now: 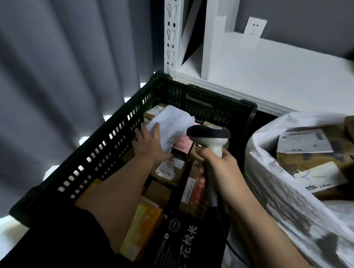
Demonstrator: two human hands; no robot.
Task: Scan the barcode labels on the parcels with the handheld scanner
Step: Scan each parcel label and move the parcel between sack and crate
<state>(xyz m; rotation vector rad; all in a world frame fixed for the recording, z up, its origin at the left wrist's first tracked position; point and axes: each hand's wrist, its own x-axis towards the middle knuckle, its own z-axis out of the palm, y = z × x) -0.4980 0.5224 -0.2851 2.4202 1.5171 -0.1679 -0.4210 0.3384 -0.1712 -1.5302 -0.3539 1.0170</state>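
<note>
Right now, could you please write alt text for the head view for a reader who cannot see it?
A person's right hand grips a handheld barcode scanner over a black perforated crate, where the left hand rests on a white soft parcel. A white sack of labelled boxes stands to the right.

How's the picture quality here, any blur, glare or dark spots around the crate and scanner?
Head view: dim overall, with bright light leaking under the grey curtain beside the black slotted plastic crate. Head view, right side: the white plastic sack is motion-blurred; the white-and-black handheld scanner looks fairly sharp.
</note>
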